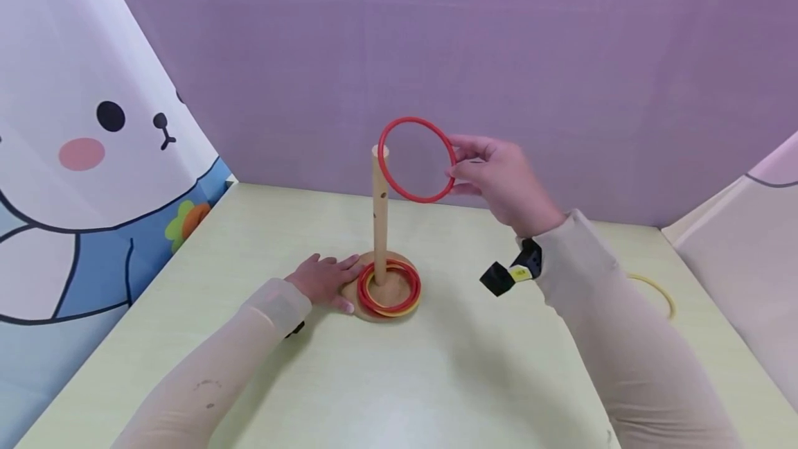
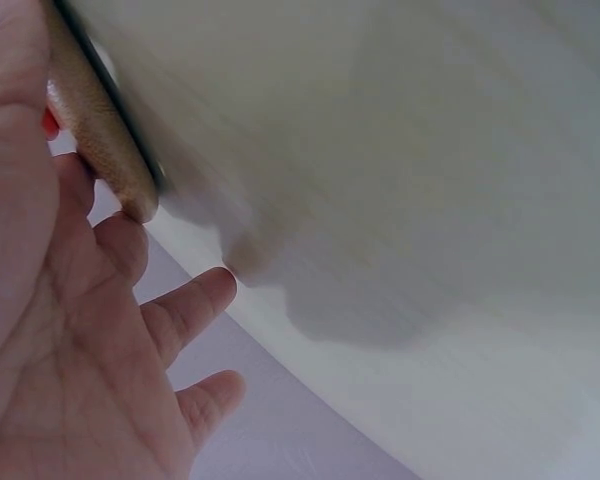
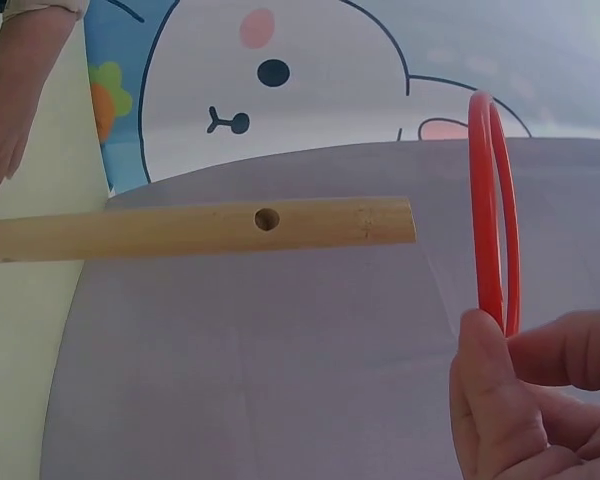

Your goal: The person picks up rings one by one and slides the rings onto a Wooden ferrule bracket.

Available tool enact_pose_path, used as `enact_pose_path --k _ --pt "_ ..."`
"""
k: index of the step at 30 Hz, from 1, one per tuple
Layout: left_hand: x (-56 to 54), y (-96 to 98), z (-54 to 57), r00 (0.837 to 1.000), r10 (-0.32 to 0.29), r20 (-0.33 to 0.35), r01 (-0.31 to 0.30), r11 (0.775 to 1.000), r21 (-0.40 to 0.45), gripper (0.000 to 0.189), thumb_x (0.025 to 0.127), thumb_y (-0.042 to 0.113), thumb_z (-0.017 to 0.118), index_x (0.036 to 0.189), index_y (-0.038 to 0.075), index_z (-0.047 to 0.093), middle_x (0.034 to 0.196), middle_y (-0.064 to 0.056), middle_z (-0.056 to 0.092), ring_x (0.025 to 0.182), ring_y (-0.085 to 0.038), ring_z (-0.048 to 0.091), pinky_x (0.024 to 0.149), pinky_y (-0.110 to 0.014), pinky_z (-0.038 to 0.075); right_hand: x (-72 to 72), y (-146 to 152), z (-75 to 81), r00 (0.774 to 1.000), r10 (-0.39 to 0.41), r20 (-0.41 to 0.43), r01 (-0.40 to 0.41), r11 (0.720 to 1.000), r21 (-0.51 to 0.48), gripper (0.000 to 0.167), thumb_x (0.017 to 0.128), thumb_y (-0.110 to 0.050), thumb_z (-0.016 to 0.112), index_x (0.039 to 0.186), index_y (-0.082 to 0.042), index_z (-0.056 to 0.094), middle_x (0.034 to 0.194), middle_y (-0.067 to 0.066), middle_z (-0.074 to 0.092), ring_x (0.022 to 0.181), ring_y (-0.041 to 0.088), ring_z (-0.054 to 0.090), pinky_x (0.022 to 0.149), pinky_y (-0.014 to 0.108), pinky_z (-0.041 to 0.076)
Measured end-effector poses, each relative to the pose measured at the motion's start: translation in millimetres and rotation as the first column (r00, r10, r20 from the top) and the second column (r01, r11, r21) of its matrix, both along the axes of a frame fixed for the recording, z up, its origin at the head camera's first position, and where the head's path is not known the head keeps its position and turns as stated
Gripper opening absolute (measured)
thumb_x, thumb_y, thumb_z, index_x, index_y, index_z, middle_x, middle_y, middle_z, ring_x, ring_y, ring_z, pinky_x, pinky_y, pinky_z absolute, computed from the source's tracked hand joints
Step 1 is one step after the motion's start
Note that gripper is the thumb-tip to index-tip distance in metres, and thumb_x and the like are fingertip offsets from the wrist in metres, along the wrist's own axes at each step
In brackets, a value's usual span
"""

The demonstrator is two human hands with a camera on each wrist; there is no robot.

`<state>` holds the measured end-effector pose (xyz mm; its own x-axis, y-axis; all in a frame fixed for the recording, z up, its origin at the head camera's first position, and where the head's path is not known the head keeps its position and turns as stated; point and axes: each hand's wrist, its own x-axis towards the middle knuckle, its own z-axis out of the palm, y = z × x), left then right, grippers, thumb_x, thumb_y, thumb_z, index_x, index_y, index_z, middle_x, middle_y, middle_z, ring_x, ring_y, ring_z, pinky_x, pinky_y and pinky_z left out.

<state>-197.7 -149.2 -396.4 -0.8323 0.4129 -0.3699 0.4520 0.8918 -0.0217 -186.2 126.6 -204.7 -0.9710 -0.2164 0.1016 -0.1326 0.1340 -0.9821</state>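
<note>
A red ring (image 1: 388,170) is pinched at its right side between the thumb and fingers of my right hand (image 1: 499,175). In the head view it overlaps the top of an upright wooden post (image 1: 380,220); the right wrist view shows the ring (image 3: 483,210) just beyond the post's end (image 3: 330,222), apart from it. Several red and yellow rings (image 1: 414,283) lie around the post's foot on the round wooden base (image 1: 368,316). My left hand (image 1: 324,281) rests at the base's left edge, fingers spread. In the left wrist view the fingers (image 2: 190,310) show beside the base's rim (image 2: 95,120).
A yellow ring (image 1: 661,289) lies on the pale table (image 1: 386,380) at the right, partly hidden by my right sleeve. A purple cloth (image 1: 530,54) hangs behind the table. A cartoon-printed cloth (image 1: 62,89) stands at the left, and a pale cloth (image 1: 748,248) at the right.
</note>
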Motion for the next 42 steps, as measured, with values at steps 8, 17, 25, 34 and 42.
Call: enact_pose_path --k 8,17,25,34,42 --pt "1.4 2.1 5.9 1.0 -0.005 0.012 0.005 1.0 0.01 0.09 0.081 0.058 0.066 0.152 0.019 0.027 0.157 -0.005 0.025 0.132 -0.037 0.039 0.108 -0.059 0.025 -0.2 -8.4 2.6 1.0 -0.016 -0.005 0.016 1.0 -0.011 0.044 0.091 0.0 0.06 0.135 -0.004 0.055 0.106 0.013 0.056 0.089 0.024 0.061 0.075 0.032 0.057" --pt "0.7 1.9 1.6 1.0 0.008 0.008 -0.008 1.0 0.011 0.088 0.082 0.055 0.067 0.152 0.02 0.028 0.157 -0.003 0.025 0.133 -0.038 0.039 0.108 -0.059 0.025 0.0 -17.3 4.1 1.0 -0.005 -0.008 0.005 1.0 -0.003 0.044 0.091 0.0 0.061 0.134 -0.005 0.056 0.107 0.014 0.056 0.09 0.025 0.06 0.078 0.035 0.056" --pt "2.8 3.5 2.7 1.0 0.002 0.007 -0.002 1.0 -0.002 0.087 0.081 0.051 0.069 0.152 0.021 0.028 0.157 -0.003 0.026 0.132 -0.038 0.039 0.108 -0.058 0.027 0.3 -23.5 1.5 1.0 0.028 -0.002 -0.028 0.999 -0.021 0.043 0.091 0.002 0.059 0.134 -0.002 0.055 0.105 0.013 0.056 0.089 0.023 0.059 0.078 0.036 0.056" --pt "1.6 2.9 1.5 1.0 0.015 0.009 -0.015 1.0 0.001 0.087 0.081 0.052 0.069 0.152 0.022 0.028 0.158 -0.001 0.024 0.133 -0.038 0.038 0.108 -0.059 0.025 -2.6 -31.0 -0.6 0.999 0.045 0.009 -0.045 0.999 0.018 0.043 0.091 0.002 0.059 0.134 -0.002 0.055 0.105 0.014 0.056 0.089 0.025 0.06 0.084 0.045 0.053" --pt "1.8 3.0 3.0 1.0 0.016 0.005 -0.016 1.0 -0.004 0.089 0.08 0.054 0.069 0.152 0.021 0.028 0.157 -0.002 0.025 0.133 -0.038 0.038 0.108 -0.059 0.025 -4.0 -33.6 -1.8 0.997 0.076 0.035 -0.078 0.994 0.072 0.043 0.09 0.004 0.059 0.132 -0.003 0.057 0.1 0.013 0.056 0.086 0.026 0.06 0.078 0.037 0.056"
